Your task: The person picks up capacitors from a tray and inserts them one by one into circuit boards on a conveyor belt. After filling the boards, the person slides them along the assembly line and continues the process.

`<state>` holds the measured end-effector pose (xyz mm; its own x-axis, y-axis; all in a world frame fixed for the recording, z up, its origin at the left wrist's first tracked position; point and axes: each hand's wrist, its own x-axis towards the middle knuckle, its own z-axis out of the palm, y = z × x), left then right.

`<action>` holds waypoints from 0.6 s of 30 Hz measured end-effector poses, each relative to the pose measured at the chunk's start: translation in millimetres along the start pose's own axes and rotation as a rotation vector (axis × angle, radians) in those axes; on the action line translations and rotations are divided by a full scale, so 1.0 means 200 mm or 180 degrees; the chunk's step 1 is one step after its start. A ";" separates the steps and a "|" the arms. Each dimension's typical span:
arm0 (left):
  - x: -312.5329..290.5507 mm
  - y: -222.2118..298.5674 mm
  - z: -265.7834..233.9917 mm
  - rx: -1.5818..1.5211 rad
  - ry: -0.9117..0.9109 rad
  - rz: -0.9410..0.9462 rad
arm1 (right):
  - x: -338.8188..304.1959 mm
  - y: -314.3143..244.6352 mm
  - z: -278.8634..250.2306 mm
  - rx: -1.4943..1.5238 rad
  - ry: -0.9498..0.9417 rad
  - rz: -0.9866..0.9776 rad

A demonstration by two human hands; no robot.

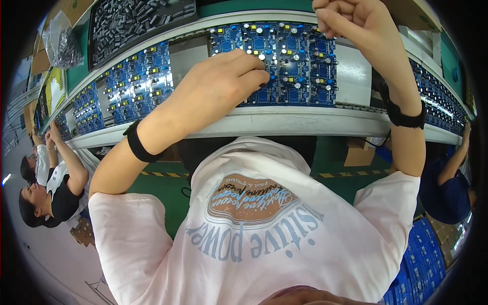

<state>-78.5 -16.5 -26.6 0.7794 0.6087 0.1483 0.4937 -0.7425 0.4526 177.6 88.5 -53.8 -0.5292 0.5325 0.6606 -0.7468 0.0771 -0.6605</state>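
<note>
A blue panel of circuit boards (pixel 316 72) lies on the conveyor in front of me, dotted with yellow blocks, silvery round parts and small blue parts. My left hand (pixel 231 76) reaches over its left half, thumb and fingers closed together low over the boards. A small dark spot shows at those fingertips, too small to name. Above the panel's far right corner is my right hand (pixel 351 18), its fingers curled in; whatever they may hold is hidden. Each wrist wears a black band.
A black tray (pixel 92 53) of dark cylindrical components stands at the far left, beside a clear plastic bag (pixel 63 43) of small parts. More circuit board panels (pixel 137 81) lie along the conveyor rail (pixel 264 122). Co-workers work at both sides. A cardboard box (pixel 359 153) is on the floor.
</note>
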 end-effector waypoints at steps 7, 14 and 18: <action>0.02 -0.01 -0.03 0.0492 -0.0105 0.0580 | -0.06 -0.07 0.03 0.0147 0.0002 -0.0102; 0.01 0.01 -0.01 0.0654 -0.0225 0.0499 | -0.09 -0.23 0.16 -0.1834 0.1434 0.2468; 0.02 0.05 0.01 0.0959 -0.0367 0.0466 | -0.10 -0.23 0.15 -0.2329 0.1003 0.2527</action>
<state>-70.1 -21.8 -24.0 0.8804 0.4667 0.0844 0.4516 -0.8792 0.1517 209.9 48.3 -25.8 -0.5469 0.8322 -0.0916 0.2274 0.0424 -0.9729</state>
